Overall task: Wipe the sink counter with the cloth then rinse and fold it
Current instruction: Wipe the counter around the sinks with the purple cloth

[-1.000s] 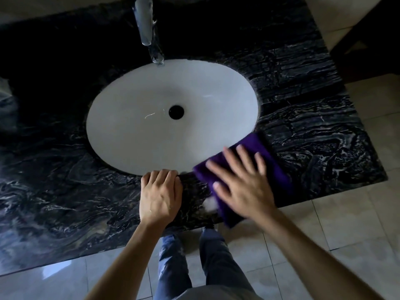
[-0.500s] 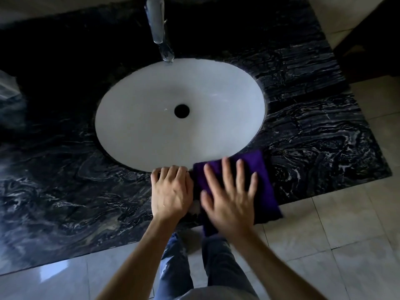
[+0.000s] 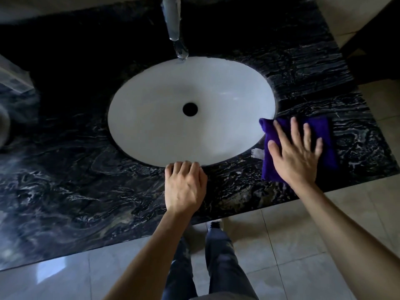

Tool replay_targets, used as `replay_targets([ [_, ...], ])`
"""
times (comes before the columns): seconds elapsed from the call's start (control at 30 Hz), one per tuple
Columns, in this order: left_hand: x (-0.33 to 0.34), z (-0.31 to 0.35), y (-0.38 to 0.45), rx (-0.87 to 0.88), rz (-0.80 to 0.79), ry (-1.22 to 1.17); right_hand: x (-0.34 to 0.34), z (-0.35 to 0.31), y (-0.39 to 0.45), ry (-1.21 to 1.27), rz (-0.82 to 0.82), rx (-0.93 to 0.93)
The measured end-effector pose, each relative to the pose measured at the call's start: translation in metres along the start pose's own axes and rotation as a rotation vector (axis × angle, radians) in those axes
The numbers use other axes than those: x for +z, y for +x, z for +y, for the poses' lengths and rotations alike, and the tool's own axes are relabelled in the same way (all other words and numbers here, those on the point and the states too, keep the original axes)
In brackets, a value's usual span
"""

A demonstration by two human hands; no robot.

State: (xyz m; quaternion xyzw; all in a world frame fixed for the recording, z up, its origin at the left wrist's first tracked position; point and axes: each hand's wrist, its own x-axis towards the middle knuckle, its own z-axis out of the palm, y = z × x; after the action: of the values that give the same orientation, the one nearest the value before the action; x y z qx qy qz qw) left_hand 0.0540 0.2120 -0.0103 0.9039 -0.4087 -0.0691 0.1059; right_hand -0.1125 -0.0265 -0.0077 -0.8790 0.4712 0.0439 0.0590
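Cloth (image 3: pixel 326 137) beside sink (image 3: pixel 151 126) rim

I am wearing the one camera on my head, and it is looking steeply down and forward over the black marble counter (image 3: pixel 65 191), close enough that the white sink basin (image 3: pixel 173 126) is filling the middle of the frame. The faucet (image 3: pixel 174 24) is entering from the top edge. My forearms are reaching in from the bottom, my jeans and the tiled floor (image 3: pixel 324 234) are showing along the lower edge. The wide lens is bending the counter's edges outward.
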Motion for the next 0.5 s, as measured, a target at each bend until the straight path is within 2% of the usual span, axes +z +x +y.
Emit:
replay_targets([
  [0.1, -0.005, -0.021, -0.005, 0.055, 0.037, 0.034, 0.004, -0.035, -0.035, -0.001, 0.001, 0.004],
  [0.17, -0.014, -0.057, -0.011, 0.012, 0.054, 0.088, 0.009, -0.070, -0.070, -0.014, 0.014, -0.078],
  [0.33, -0.040, -0.152, -0.021, -0.145, 0.059, 0.141, 0.021, -0.170, -0.131, 0.036, -0.003, -0.370],
  [0.5, -0.043, -0.172, -0.021, -0.199, 0.019, 0.098, 0.019, -0.243, -0.109, 0.050, -0.122, -0.737],
])
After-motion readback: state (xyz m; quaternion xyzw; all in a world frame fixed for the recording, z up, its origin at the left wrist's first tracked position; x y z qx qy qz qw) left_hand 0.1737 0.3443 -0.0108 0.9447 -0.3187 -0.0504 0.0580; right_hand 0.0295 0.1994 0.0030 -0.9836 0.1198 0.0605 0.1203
